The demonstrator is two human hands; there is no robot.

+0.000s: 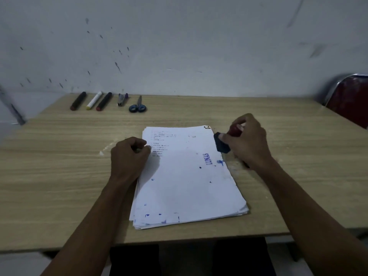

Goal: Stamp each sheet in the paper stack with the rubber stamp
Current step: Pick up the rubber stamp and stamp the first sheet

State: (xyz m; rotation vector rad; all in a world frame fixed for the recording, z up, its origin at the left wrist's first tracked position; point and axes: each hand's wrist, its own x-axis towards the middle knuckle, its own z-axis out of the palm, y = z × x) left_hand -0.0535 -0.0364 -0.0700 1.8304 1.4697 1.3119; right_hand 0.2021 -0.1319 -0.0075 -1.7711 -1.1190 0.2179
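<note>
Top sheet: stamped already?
Yes, the top sheet of the paper stack bears a blue LUNAS imprint near its right edge, while the right hand holds the rubber stamp just beside it.

The top sheet of the paper stack (185, 176) carries one readable mark: the word "LUNAS" stamped in blue capitals, near the sheet's right edge and running sideways along it. Several short lines of printed text sit in the upper left part of the same sheet, beside the knuckles of the left hand (129, 154), but they are too small and blurred to read. A small dark mark at the sheet's top right corner cannot be made out either.
</note>
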